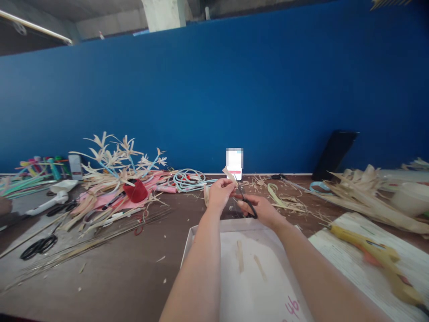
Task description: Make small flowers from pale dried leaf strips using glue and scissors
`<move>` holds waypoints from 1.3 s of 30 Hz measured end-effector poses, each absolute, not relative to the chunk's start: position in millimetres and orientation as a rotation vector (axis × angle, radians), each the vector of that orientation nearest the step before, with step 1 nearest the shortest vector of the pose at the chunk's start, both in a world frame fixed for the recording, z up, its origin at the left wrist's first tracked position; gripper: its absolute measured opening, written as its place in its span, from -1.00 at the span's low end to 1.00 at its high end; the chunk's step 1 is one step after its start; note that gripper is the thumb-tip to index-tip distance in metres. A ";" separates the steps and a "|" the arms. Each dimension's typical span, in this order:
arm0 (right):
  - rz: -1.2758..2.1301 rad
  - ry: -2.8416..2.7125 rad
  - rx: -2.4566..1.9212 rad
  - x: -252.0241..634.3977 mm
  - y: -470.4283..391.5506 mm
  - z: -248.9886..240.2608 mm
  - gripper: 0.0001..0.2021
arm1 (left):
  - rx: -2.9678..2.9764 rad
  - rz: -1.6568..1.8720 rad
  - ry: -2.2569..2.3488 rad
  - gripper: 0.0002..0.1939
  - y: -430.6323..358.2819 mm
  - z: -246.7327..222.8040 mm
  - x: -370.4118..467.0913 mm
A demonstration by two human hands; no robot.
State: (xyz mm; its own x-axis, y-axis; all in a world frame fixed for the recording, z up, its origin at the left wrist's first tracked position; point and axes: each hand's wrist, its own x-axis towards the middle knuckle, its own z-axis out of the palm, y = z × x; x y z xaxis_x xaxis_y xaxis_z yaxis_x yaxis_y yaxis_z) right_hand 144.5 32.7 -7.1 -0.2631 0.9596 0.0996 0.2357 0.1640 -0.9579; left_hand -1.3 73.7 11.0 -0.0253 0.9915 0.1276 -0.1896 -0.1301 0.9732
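Observation:
My left hand pinches a pale strip of dried husk, its end sticking up above the fingers. Black-handled scissors are gripped in my right hand, with the blades pointing up and left beside the strip. Whether the blades touch the strip I cannot tell. Both hands are over the far edge of a white box lid with pink writing on it. Inside the lid lie two short husk pieces, one on the left and one on the right.
A phone leans on the blue partition. Husk flowers, a red cup-shaped piece and coiled pale-blue cord lie left. On the right are a yellow glue gun on printed paper and dried husks. Another person's hand shows far left.

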 end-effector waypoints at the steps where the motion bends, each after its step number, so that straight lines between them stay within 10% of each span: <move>1: 1.151 -1.658 -1.166 144.2 32.5 -6.7 -0.43 | 1.160 1.391 1.012 -0.91 74.2 10.7 -2.1; 39: 0.927 -1.776 -1.328 142.8 34.0 -9.7 -0.63 | 1.184 1.299 1.116 -0.90 73.9 12.4 -11.2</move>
